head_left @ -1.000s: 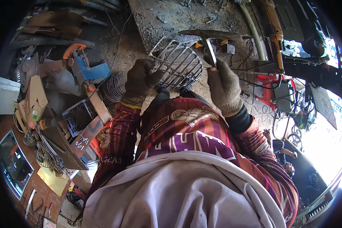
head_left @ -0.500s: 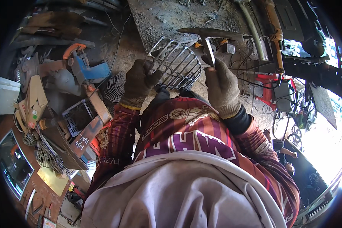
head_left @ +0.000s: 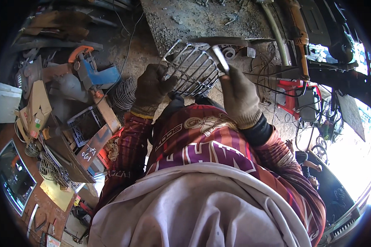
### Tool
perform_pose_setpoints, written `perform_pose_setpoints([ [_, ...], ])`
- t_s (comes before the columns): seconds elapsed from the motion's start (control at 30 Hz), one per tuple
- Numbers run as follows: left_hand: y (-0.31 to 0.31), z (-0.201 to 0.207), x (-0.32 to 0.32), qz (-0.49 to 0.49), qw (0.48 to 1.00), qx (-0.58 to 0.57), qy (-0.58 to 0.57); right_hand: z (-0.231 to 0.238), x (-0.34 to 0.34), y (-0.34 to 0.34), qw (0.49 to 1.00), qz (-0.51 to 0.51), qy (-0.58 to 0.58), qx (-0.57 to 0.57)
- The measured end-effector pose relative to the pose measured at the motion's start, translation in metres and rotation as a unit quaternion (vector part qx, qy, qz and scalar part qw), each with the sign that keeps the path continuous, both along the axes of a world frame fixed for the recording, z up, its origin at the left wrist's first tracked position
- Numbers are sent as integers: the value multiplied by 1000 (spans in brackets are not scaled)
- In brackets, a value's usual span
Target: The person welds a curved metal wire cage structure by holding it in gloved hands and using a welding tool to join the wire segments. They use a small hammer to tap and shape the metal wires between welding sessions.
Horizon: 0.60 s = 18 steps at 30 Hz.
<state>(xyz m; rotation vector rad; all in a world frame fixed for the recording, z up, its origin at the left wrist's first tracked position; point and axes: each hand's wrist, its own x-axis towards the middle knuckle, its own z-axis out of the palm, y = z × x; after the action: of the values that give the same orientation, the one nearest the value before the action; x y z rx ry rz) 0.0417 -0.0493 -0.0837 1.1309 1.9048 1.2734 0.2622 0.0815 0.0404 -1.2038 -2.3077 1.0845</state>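
Note:
My gloved left hand (head_left: 151, 87) is closed around the left side of a rounded metal cage (head_left: 197, 73) made of welded bars. The cage hangs tilted in front of my body, above my feet. In my gloved right hand (head_left: 240, 96) is a chipping hammer (head_left: 221, 58), gripped by its bright metal handle. The hammer's long dark head lies across the far rim of the cage; whether they touch, I cannot tell. Handle and hand are slightly blurred, and the lower handle is hidden by the glove.
A rubble-covered metal-topped table (head_left: 165, 24) stands ahead. To the left are a coil of wire (head_left: 124, 94), a blue and orange machine (head_left: 92, 74) and a plastic crate (head_left: 86, 123). Cables and a red plastic stool (head_left: 290, 96) are at the right; another person's hand (head_left: 318, 168) shows beyond.
The hammer has tipped left, its head now over the cage's far rim. My right hand has turned slightly with it; the left hand and cage have barely moved.

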Motion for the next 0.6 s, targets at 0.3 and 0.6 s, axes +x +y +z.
perform_pose_setpoints([
  [0.3, 3, 12, 3, 17, 1000, 4, -20, -20, 5, 3, 998, 20, -30, 60],
  [0.6, 0, -7, -4, 1, 999, 29, 28, -6, 5, 1, 999, 20, -6, 44],
])
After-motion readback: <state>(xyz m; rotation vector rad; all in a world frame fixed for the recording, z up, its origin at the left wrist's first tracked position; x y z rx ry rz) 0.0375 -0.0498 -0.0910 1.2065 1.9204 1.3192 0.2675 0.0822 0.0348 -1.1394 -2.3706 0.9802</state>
